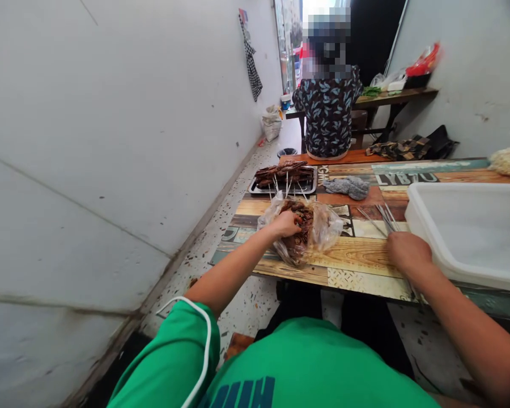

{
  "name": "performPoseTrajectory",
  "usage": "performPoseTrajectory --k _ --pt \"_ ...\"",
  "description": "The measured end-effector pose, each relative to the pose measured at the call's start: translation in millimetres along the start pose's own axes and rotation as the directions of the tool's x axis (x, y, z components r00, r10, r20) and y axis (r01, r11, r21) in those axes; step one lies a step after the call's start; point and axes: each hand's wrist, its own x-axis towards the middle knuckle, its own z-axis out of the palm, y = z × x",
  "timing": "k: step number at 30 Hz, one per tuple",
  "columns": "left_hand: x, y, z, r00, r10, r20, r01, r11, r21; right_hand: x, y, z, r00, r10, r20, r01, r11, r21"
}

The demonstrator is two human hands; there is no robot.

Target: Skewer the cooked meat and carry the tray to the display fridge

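My left hand (pixel 285 224) reaches into an open clear plastic bag (pixel 328 226) of dark, reddish-brown seasoned meat pieces (pixel 301 232). Its fingers are curled and pinching at the meat; their tips are partly hidden. My right hand (pixel 409 253) is wrapped around several thin metal skewers (pixel 389 216), whose ends stick out on both sides of the fist. Just behind the bag, loaded meat skewers (pixel 283 172) lie piled on a metal tray (pixel 314 187), their bare ends pointing toward me.
A large white plastic tub (pixel 425 241) stands right beside my right hand. A grey cloth (pixel 347 187) lies on the patchwork-patterned table (pixel 357 252). Ahead, a person in a leaf-patterned shirt (pixel 329 116) sits facing away at another table (pixel 416 99). A white wall (pixel 131 124) runs along the left.
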Motion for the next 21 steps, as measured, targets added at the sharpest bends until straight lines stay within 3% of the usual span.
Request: performPoseTrajectory --k 7,12,15,17,19,21 --pt "-2.4 3.3 -3.5 0.997 -0.038 0.068 0.040 0.999 -0.028 -2.3 2.7 0.2 0.989 -0.016 -0.148 0.019 1.000 0.019" --pt "-10.8 3.3 -9.1 0.983 0.007 0.182 0.022 0.988 -0.155 -19.0 -7.1 2.7 0.942 -0.017 -0.336 0.034 0.998 0.045" --pt "-12.7 8.5 -10.1 0.952 0.084 0.293 -0.110 0.991 0.075 -31.7 -14.1 6.9 0.884 0.007 -0.467 0.063 0.989 0.135" --pt "-11.4 12.9 -11.9 0.899 0.089 0.428 -0.245 0.913 0.325 -39.3 -16.7 11.9 0.847 0.035 -0.530 0.119 0.960 0.253" --pt "-9.1 15.7 -14.2 0.838 0.051 0.543 -0.376 0.774 0.509 -46.0 -18.1 17.8 0.832 0.055 -0.553 0.235 0.867 0.440" --pt "-6.9 16.0 -16.0 0.793 0.025 0.609 -0.470 0.661 0.585 -52.5 -19.7 22.8 0.854 0.060 -0.517 0.340 0.686 0.643"
